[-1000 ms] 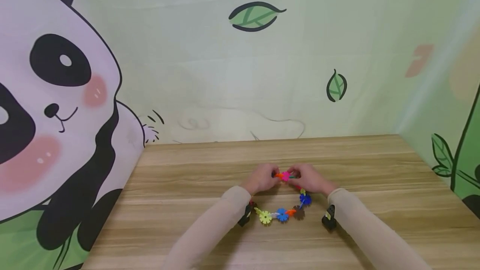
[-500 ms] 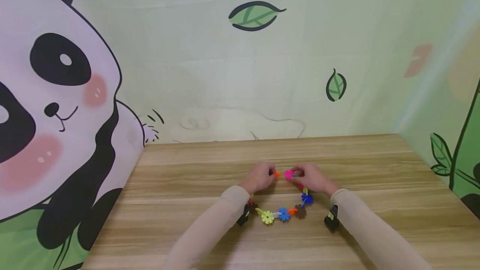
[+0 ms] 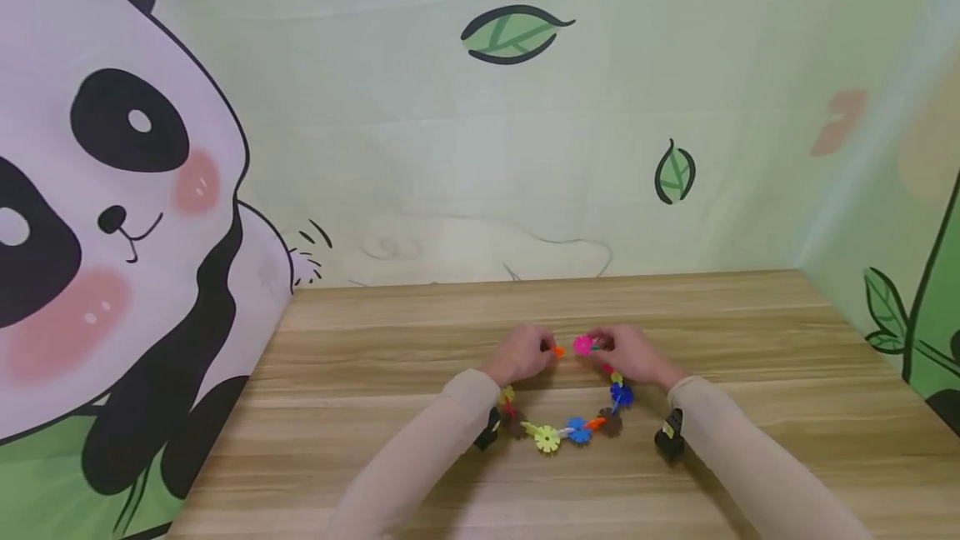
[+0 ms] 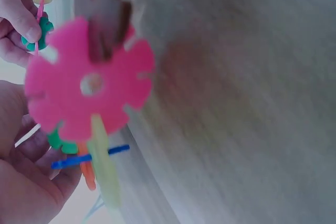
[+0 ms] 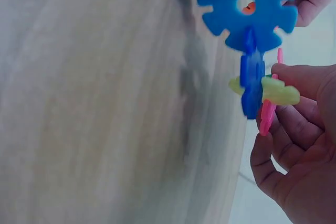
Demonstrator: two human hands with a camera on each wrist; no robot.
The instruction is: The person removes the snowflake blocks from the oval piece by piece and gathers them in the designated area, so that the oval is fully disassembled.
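A chain of colourful snowflake-shaped plastic discs (image 3: 547, 439), slotted together, curves between my hands in the head view. My left hand (image 3: 521, 354) pinches its left end, where an orange disc (image 3: 558, 351) pokes out past the fingers. Opposite, my right hand (image 3: 630, 354) grips the other end beside a pink disc (image 3: 582, 345). A small gap separates these two ends. Another pink disc (image 4: 58, 93) hangs large in the left wrist view. In the right wrist view, a light blue disc (image 5: 215, 14) joins a dark blue one (image 5: 252, 87). Fingers partly hide the held discs.
The chain's lower loop lies on or just above the wood-grain table (image 3: 375, 423). Behind the table stands a pale green wall cloth (image 3: 375, 107) with printed leaves and a panda. Black wrist cameras (image 3: 669, 437) sit under both sleeves.
The orange and pink end discs were together a second ago and are now apart. My right hand has shifted slightly right with its end, and the lower loop has moved a little right too.
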